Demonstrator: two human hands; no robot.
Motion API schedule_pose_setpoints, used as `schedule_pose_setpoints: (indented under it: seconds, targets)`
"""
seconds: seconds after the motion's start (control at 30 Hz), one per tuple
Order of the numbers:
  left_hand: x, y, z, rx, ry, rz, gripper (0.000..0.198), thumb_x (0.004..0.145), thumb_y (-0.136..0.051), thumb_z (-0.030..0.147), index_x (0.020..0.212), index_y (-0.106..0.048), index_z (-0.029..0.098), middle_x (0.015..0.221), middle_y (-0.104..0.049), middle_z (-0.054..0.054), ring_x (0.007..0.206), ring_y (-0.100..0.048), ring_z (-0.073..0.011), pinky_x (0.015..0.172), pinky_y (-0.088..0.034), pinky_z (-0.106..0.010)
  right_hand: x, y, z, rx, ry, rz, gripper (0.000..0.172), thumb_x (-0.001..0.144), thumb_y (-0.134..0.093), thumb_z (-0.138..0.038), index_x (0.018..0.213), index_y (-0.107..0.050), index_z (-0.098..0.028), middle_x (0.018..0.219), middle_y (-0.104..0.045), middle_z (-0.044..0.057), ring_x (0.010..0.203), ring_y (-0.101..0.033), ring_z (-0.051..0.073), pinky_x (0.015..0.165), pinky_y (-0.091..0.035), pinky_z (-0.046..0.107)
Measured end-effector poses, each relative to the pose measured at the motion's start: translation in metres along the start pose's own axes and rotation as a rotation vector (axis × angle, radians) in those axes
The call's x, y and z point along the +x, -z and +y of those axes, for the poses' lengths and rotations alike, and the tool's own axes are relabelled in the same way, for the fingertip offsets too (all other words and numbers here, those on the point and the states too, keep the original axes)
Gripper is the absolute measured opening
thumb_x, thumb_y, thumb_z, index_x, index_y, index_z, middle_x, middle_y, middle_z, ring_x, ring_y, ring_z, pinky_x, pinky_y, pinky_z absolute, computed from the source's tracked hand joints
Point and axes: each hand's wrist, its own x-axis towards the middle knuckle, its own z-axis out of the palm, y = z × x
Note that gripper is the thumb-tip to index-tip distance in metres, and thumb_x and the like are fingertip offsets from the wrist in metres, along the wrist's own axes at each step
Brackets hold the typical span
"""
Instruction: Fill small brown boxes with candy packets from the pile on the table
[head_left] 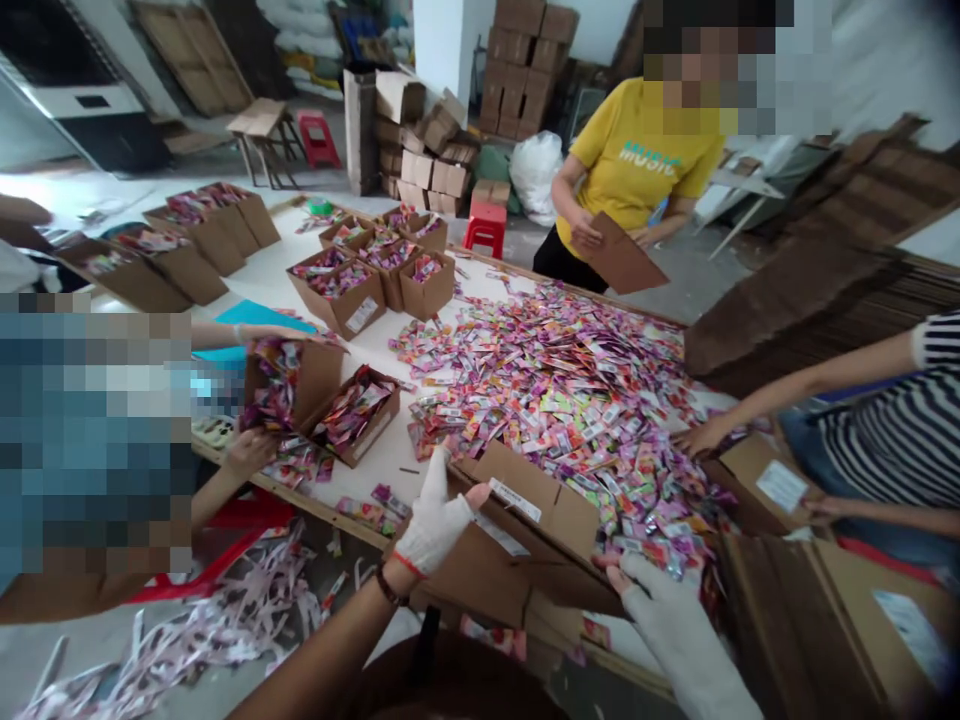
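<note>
Presumably for steadiness, the carton (480, 570), lower centre of the frame, is supported at opposite ends. Left hand (435, 520): thumb spread from forefinger at the left end; whether the hidden fingers grip cannot be told. Right hand (656, 600): thumb and fingertips pinch the right corner. Clearance, left to right: bare tabletop (397, 455) beside the left hand; packets (555, 390) along the carton's far edge; stacked cardboard (787, 610), lower right, restricting sideways room.

Print on the label (516, 500) of the carton (566, 515) is illegible.
</note>
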Motion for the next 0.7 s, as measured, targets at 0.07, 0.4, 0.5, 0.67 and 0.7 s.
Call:
schedule_pose_setpoints:
  seconds: [0.07, 0.4, 0.5, 0.67, 0.7]
  targets:
    - [-0.006, 0.0, 0.006, 0.049, -0.048, -0.005, 0.084, 0.08, -0.06, 0.047, 0.146, -0.017, 0.019, 0.15, -0.027, -0.013, 0.139, -0.025, -0.0263, 0.116, -0.02, -0.042, -0.001, 0.004, 0.0, -0.001, -0.019, 0.008, 0.031, 0.07, -0.052, -0.046, 0.077, -0.071, -0.022, 0.089, -0.073, 0.005, 0.085, -0.066, 0.023, 0.077, -0.053, 0.029]
    - [-0.053, 0.011, 0.037, 0.472, -0.795, -0.524, 0.062, 0.079, -0.059, 0.041, 0.134, -0.043, 0.019, 0.141, -0.042, -0.016, 0.136, -0.03, -0.0331, 0.113, -0.015, -0.052, 0.034, -0.027, -0.003, 0.113, 0.017, 0.153, 0.03, 0.08, -0.046, -0.04, 0.094, -0.063, -0.021, 0.095, -0.069, 0.006, 0.09, -0.063, 0.022, 0.088, -0.048, 0.038]
    - [-0.037, 0.016, 0.033, 0.531, -0.817, -0.74, 0.026, 0.079, -0.056, 0.045, 0.085, -0.064, 0.021, 0.091, -0.069, -0.005, 0.11, -0.056, -0.0253, 0.113, -0.006, -0.051, 0.045, -0.04, -0.013, 0.223, 0.129, 0.093, 0.032, 0.078, -0.053, -0.036, 0.106, -0.058, -0.021, 0.106, -0.065, 0.007, 0.099, -0.061, 0.022, 0.091, -0.047, 0.038]
    - [-0.009, 0.041, 0.029, 0.53, -0.65, -0.782, 0.036, 0.089, -0.041, 0.044, 0.072, -0.061, 0.02, 0.074, -0.066, -0.003, 0.099, -0.059, -0.0207, 0.112, -0.005, -0.046, 0.017, -0.037, -0.01, 0.256, 0.19, 0.182, 0.034, 0.081, -0.055, -0.036, 0.111, -0.054, -0.021, 0.107, -0.063, 0.009, 0.095, -0.061, 0.02, 0.085, -0.05, 0.035]
    - [-0.006, 0.046, 0.03, 0.519, -0.617, -0.771, 0.038, 0.091, -0.038, 0.043, 0.073, -0.061, 0.02, 0.075, -0.067, -0.003, 0.103, -0.058, -0.0213, 0.112, -0.006, -0.045, 0.009, -0.036, -0.008, 0.214, 0.219, 0.122, 0.031, 0.081, -0.055, -0.036, 0.109, -0.057, -0.021, 0.107, -0.063, 0.008, 0.096, -0.06, 0.02, 0.085, -0.05, 0.034]
